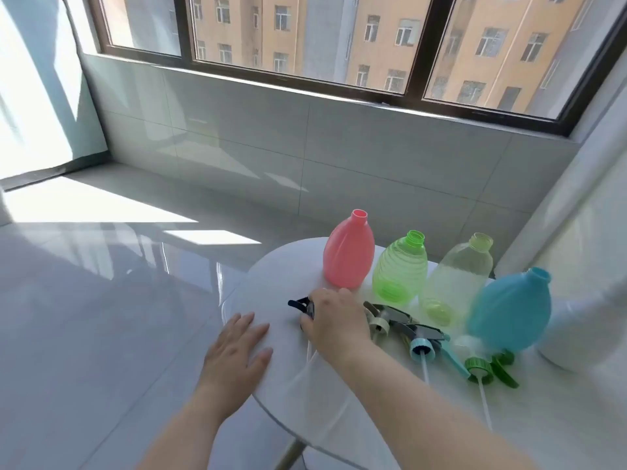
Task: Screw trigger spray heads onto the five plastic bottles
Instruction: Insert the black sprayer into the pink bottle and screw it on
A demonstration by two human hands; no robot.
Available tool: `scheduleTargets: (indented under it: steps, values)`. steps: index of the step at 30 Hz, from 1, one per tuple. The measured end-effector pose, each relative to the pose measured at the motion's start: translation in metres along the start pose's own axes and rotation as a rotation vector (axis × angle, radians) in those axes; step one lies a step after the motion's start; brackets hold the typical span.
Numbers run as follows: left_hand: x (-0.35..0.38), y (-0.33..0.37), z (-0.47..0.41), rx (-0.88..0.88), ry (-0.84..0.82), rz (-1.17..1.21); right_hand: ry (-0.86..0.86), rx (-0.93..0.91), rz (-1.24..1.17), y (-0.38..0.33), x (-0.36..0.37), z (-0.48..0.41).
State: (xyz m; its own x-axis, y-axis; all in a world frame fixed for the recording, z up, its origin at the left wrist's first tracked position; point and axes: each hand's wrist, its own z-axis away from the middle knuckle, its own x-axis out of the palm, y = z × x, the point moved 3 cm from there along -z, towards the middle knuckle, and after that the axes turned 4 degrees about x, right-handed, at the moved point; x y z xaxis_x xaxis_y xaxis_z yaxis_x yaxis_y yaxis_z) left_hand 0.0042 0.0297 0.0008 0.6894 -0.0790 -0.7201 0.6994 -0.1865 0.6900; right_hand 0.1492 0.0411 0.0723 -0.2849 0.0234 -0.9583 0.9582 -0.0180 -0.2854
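Gripping the dark spray head [301,306], right hand [334,322] has fingers curled round it; left hand [237,347] lies flat, fingers apart, on table [278,278] at its 8 o'clock. Pink bottle [349,252] stands at 12, neck open. Lift head w/ tube clear, seat straight, then twist.

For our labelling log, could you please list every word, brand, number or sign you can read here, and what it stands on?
No text is readable. The pink plastic bottle, ribbed green plastic bottle, clear yellowish plastic bottle and blue plastic bottle show no labels; nor does the dark trigger spray head in the right hand.
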Motion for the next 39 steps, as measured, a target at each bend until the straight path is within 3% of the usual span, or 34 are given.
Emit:
scheduleTargets:
  steps: [6, 10, 14, 24, 27, 32, 35, 39]
  values:
    - [0.001, -0.009, -0.007, 0.029, 0.016, 0.024, 0.005, 0.078, 0.243, -0.002, 0.017, -0.012]
    - [0.000, -0.010, -0.009, 0.047, 0.040, 0.053, 0.030, 0.117, 0.188, 0.005, 0.015, -0.014]
    - [-0.003, -0.007, -0.008, 0.038, 0.041, 0.079, 0.098, 0.195, -0.095, 0.014, 0.005, -0.011]
    - [-0.004, -0.005, -0.005, 0.051, 0.056, 0.073, -0.019, 0.306, -1.032, 0.032, -0.011, 0.000]
    - [-0.006, -0.003, -0.003, 0.046, 0.048, 0.051, -0.127, 0.301, -1.148, 0.035, -0.025, 0.003]
    - [-0.009, 0.005, -0.001, 0.032, 0.097, 0.098, -0.262, 0.262, -1.617, 0.047, -0.043, 0.005]
    - [-0.013, 0.013, 0.002, 0.035, 0.166, 0.109, -0.320, 0.207, -1.738, 0.059, -0.053, 0.007]
    - [-0.017, 0.031, -0.002, 0.068, 0.212, 0.185, -0.248, 0.166, -1.802, 0.077, -0.067, 0.003]
